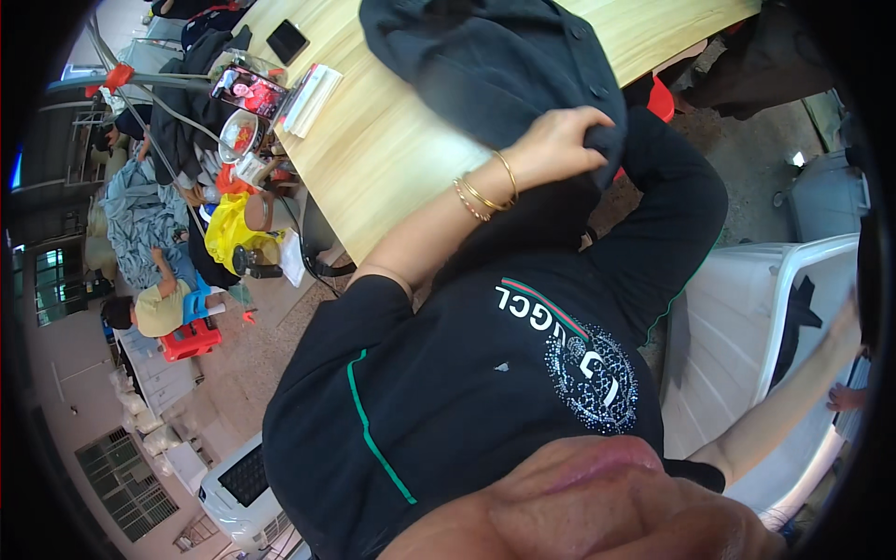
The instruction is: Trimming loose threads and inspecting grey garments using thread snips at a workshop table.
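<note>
My left hand (558, 149), with gold bracelets at the wrist, is closed on the edge of a dark buttoned jacket (495, 65). The jacket lies partly on the wooden table (364, 140) and hangs over its near edge toward my lap. Round buttons show along its right side. My right arm stretches out over a white plastic bin (728, 317) on the right. At the picture's dark rim my right hand (847, 322) is barely visible, beside dark cloth, and its fingers are hidden.
On the table's left side are a lit phone (247, 91), a dark phone (287, 42) and a stack of cards (313, 100). Beside it hang a white cup (240, 133) and a yellow bag (229, 229). Another person's hand (845, 399) shows by the bin; someone sits on a red stool (191, 339).
</note>
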Motion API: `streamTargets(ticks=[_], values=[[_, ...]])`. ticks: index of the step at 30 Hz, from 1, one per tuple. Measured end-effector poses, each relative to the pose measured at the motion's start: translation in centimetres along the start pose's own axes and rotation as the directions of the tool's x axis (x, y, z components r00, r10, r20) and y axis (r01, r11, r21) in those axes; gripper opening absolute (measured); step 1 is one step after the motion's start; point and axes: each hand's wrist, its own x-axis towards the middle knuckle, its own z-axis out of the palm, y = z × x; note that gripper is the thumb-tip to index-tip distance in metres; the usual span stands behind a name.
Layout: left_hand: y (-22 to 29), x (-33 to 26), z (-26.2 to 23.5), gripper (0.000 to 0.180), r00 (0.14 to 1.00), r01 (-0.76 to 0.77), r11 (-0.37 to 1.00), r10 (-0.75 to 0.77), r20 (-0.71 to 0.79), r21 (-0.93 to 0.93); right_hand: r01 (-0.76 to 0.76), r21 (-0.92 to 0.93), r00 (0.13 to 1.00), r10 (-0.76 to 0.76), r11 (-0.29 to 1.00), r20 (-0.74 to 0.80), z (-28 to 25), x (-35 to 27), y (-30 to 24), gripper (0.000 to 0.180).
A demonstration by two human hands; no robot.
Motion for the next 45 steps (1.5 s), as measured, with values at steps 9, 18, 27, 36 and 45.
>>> streamTargets(ticks=[9,18,27,36,45], values=[[7.9,-0.4,1.5,0.035,0.917,-0.044,0.84,0.248,0.312,-0.541,-0.33,-0.093,0.563,0.275,0.939,0.779,31.5,-17.3,-6.9,0.065],[4.8,10.0,-4.3,0.02,0.883,-0.459,0.874,0.469,-0.03,0.157,-0.665,0.242,0.586,0.294,0.706,0.755,26.8,-20.1,-5.9,0.041],[-0.9,16.6,-4.1,0.052,0.698,-0.706,0.572,0.464,0.545,0.418,-0.628,0.534,0.751,0.261,0.567,0.607,19.3,-19.6,-7.7,0.046],[1.0,17.1,-0.8,0.038,0.808,-0.553,0.545,0.164,0.567,0.63,-0.218,0.24,0.787,0.025,0.946,0.616,18.0,-18.6,-12.9,0.052],[-0.8,14.4,-7.9,0.017,0.944,-0.263,0.96,0.235,-0.233,-0.096,-0.788,0.613,0.458,0.613,-0.055,0.644,16.1,-18.9,-8.0,0.043]])
